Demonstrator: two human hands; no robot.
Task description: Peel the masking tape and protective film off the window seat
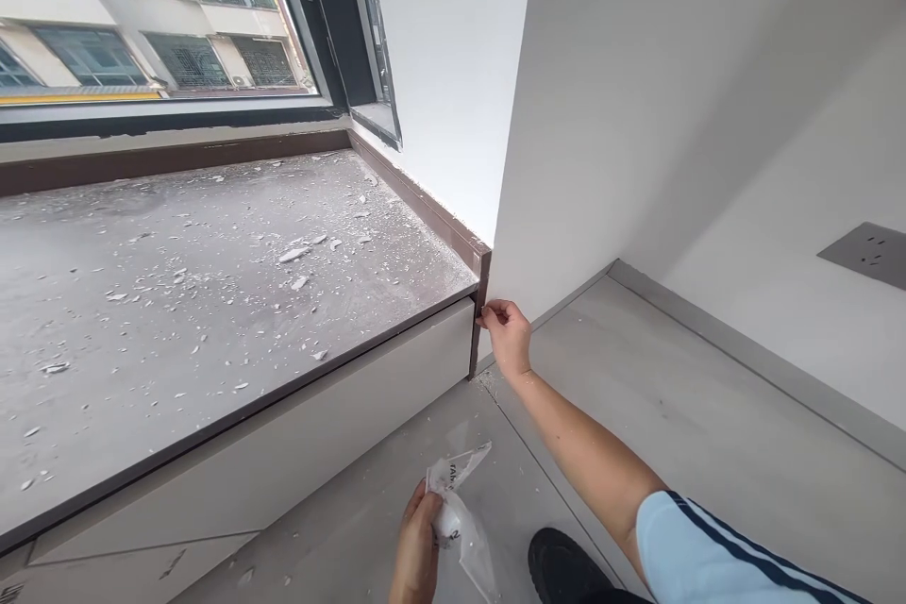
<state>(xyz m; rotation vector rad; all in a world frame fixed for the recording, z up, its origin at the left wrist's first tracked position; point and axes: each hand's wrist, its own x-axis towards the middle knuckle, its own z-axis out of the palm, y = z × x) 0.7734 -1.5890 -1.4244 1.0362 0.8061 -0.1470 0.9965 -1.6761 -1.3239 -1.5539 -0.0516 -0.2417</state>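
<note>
My left hand [417,533] is closed around a crumpled, clear plastic bag [460,519] with dark print on it, low in the view above the floor. My right hand [508,335] reaches to the end of the dark brown trim strip [479,330] at the corner of the window ledge. Thumb and forefinger are pinched together against the strip's edge. Whatever lies between those fingertips is too small or hidden to make out.
White flakes and dust cover the grey window ledge [233,302]. Below it runs a pale front panel [283,453]. A wall socket plate [867,253] sits at right. Baseboard [708,330] lines the wall, and a black shoe [566,566] stands on the tiled floor [637,377].
</note>
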